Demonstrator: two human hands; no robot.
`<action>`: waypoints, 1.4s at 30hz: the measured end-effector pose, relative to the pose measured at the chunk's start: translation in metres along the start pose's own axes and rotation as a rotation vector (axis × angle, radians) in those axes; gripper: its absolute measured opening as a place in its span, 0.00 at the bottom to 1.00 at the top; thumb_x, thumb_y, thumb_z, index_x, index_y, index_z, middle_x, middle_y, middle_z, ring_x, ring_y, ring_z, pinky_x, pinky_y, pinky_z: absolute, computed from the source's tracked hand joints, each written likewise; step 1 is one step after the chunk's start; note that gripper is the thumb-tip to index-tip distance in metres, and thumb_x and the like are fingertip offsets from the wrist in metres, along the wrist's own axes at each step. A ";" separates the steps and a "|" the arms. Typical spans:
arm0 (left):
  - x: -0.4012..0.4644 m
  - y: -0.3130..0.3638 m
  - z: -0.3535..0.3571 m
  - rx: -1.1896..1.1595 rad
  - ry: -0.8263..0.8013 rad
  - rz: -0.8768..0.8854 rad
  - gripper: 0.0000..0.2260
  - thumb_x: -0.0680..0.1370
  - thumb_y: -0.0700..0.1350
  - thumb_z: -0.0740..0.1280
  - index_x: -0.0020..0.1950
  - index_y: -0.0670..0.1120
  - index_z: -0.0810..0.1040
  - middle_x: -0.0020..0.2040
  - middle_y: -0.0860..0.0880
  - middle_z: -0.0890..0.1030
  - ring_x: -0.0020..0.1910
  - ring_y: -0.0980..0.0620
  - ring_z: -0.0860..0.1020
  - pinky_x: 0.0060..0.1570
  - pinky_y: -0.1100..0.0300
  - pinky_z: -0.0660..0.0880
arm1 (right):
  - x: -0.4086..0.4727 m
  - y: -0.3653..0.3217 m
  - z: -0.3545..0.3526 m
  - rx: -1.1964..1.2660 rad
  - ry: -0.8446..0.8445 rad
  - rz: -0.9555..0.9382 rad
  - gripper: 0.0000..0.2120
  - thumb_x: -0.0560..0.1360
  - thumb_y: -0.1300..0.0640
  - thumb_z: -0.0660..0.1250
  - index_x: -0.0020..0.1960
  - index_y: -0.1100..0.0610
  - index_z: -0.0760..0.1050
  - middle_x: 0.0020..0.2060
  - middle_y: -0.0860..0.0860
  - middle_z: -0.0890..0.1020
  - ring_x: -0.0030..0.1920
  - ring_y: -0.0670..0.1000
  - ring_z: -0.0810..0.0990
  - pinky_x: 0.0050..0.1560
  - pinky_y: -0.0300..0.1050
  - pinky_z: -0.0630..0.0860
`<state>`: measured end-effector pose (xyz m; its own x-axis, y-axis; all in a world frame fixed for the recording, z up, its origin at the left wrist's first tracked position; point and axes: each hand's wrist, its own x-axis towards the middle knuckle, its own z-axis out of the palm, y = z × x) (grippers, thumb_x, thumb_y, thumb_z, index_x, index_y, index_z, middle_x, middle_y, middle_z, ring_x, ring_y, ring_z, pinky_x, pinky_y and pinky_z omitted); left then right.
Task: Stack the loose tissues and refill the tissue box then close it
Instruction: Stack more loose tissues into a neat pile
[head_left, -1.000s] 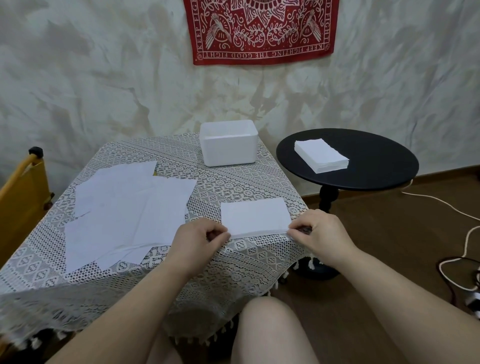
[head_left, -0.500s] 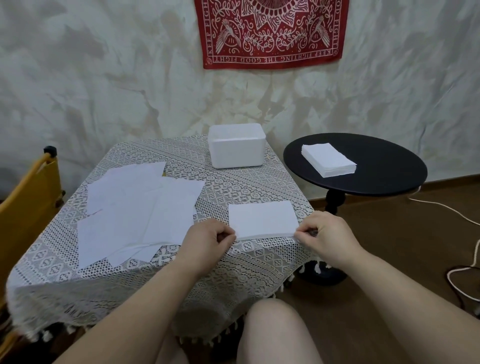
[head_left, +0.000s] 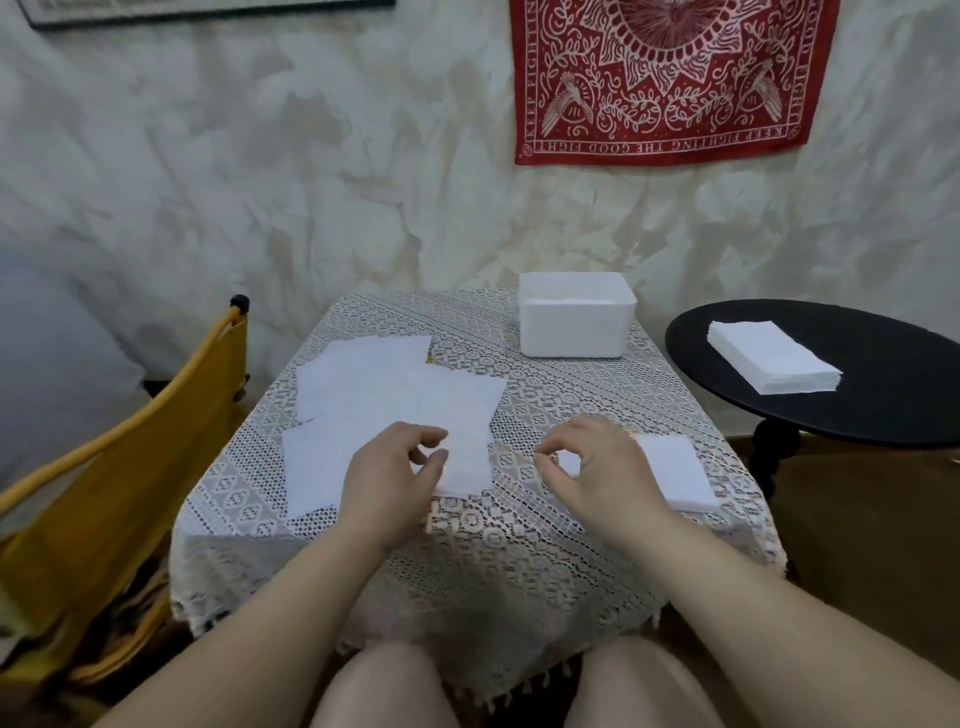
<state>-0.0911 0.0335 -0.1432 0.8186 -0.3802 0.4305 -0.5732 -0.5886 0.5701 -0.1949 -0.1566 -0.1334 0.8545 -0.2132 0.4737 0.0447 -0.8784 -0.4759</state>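
A person sat at a small tabletop (head_left: 363, 322) covered in lace, seen from above. At 1 o'clock, near the far edge, stood a white box (head_left: 574, 317); its contents could not be made out. Loose tissues (head_left: 374, 395) lay overlapping across the left half, from 9 to 11 o'clock. A folded stack (head_left: 675, 470) sat at 3 o'clock, close to the right edge. The left hand (head_left: 392, 475) hovered over the near corner of the loose tissues, fingers loosely curled, thumb and forefinger apart, gripping nothing. The right hand (head_left: 592, 467) hovered just left of the stack, fingers loosely curled, holding nothing. Bare lace lay between the hands and along the near edge. To the right, apart from the tabletop, a round black side table (head_left: 883, 415) carried a taller pile (head_left: 774, 364) of tissues. A yellow chair (head_left: 130, 467) stood on the left.
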 end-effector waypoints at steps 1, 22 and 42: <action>0.004 -0.011 -0.009 -0.004 0.022 -0.038 0.10 0.76 0.45 0.68 0.57 0.50 0.80 0.48 0.57 0.78 0.44 0.59 0.75 0.46 0.64 0.68 | 0.007 -0.008 0.009 0.009 -0.017 -0.017 0.06 0.75 0.55 0.67 0.47 0.55 0.81 0.47 0.48 0.80 0.53 0.48 0.74 0.50 0.36 0.63; 0.202 -0.184 -0.041 0.301 -0.069 -0.417 0.26 0.75 0.57 0.66 0.71 0.49 0.68 0.63 0.46 0.77 0.61 0.45 0.74 0.57 0.55 0.71 | 0.252 -0.015 0.146 0.114 -0.253 0.264 0.28 0.72 0.46 0.69 0.69 0.53 0.66 0.58 0.52 0.77 0.57 0.55 0.78 0.60 0.49 0.72; 0.226 -0.177 -0.036 0.336 -0.205 -0.515 0.24 0.73 0.47 0.69 0.68 0.45 0.72 0.52 0.46 0.79 0.51 0.46 0.77 0.44 0.60 0.73 | 0.262 -0.021 0.187 -0.018 -0.278 0.069 0.24 0.74 0.59 0.65 0.69 0.48 0.67 0.48 0.47 0.78 0.54 0.54 0.77 0.52 0.43 0.71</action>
<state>0.1939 0.0777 -0.1221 0.9951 -0.0987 -0.0012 -0.0898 -0.9105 0.4037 0.1250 -0.1143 -0.1374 0.9643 -0.1497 0.2184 -0.0257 -0.8739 -0.4855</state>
